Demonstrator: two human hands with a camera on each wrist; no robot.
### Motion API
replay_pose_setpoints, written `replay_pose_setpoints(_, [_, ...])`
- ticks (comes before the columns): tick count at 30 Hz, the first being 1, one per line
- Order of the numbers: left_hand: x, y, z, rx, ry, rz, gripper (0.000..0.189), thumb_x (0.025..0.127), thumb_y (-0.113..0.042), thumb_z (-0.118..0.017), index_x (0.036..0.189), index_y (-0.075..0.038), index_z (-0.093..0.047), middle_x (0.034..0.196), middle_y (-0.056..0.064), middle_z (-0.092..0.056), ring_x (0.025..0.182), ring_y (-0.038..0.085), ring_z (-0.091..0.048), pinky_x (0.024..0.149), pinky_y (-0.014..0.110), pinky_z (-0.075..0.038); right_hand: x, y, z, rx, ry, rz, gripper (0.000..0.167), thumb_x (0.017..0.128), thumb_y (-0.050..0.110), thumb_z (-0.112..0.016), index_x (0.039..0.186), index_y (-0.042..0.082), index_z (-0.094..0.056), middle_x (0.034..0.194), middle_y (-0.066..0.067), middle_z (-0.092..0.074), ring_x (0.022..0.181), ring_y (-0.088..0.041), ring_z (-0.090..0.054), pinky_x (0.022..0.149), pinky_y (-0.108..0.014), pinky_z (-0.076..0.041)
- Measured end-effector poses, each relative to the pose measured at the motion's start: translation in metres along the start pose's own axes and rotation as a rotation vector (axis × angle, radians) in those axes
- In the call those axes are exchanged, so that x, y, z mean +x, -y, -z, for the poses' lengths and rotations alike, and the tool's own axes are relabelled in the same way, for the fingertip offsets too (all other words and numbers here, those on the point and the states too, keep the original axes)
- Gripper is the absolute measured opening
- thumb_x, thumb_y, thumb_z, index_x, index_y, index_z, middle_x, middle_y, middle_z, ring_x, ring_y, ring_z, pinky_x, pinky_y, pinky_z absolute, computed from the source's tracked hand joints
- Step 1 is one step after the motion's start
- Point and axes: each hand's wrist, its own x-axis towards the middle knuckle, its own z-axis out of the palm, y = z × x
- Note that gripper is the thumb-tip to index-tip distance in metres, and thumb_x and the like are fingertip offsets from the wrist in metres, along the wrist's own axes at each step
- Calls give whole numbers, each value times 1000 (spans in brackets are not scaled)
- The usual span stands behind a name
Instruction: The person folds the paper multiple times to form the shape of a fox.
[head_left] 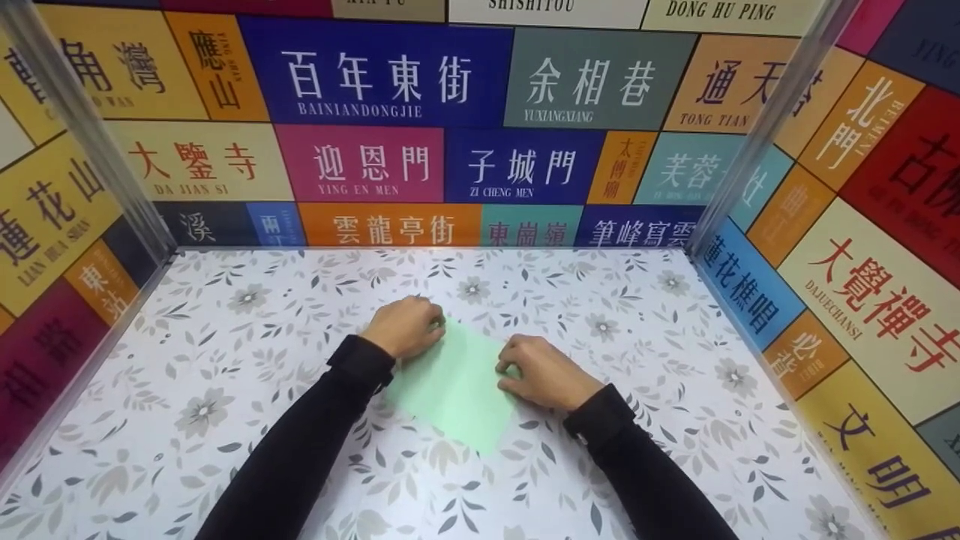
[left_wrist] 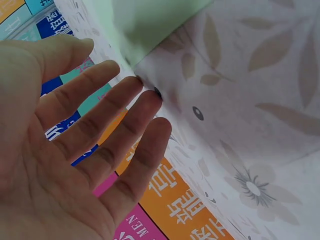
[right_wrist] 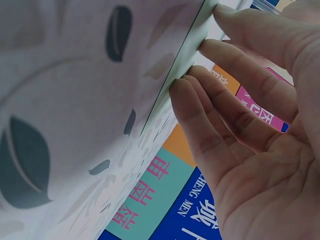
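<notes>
A sheet of light green paper (head_left: 457, 390) lies flat on the flower-patterned table, turned at a slant. My left hand (head_left: 405, 328) is at its far left corner. The left wrist view shows this hand's fingers (left_wrist: 142, 150) nearly straight and spread, with fingertips on the table beside the paper's edge; the thumb is apart from them. At the right side of the paper is my right hand (head_left: 546, 373). In the right wrist view its fingertips (right_wrist: 181, 90) touch the green paper (right_wrist: 187, 55) along its edge, the thumb (right_wrist: 230, 20) too, with no pinch visible.
The white table (head_left: 202, 412) carries grey leaves and flowers. Colourful panels (head_left: 375, 75) with Chinese lettering stand behind it and along both sides. Clear corner strips (head_left: 750, 142) join the panels.
</notes>
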Motion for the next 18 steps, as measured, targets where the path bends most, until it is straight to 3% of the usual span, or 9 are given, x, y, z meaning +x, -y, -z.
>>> replay_pose_setpoints(10, [9, -1, -4, 50, -45, -2, 25, 102, -15, -80, 124, -4, -86, 118, 19, -81, 109, 41, -80, 96, 61, -69, 0, 2, 1, -26, -13, 16, 18, 97, 8, -88, 113, 0, -89, 113, -15, -82, 105, -34, -80, 98, -50, -69])
replay_pose_setpoints(18, [11, 1, -11, 47, -51, -12, 29, 102, -13, -77, 127, 0, -86, 123, 22, -78, 114, 46, -77, 96, 64, -69, 0, 0, 0, -22, -13, 15, 18, 97, 8, -88, 113, 0, -89, 112, -15, -82, 103, -33, -81, 96, -49, -69])
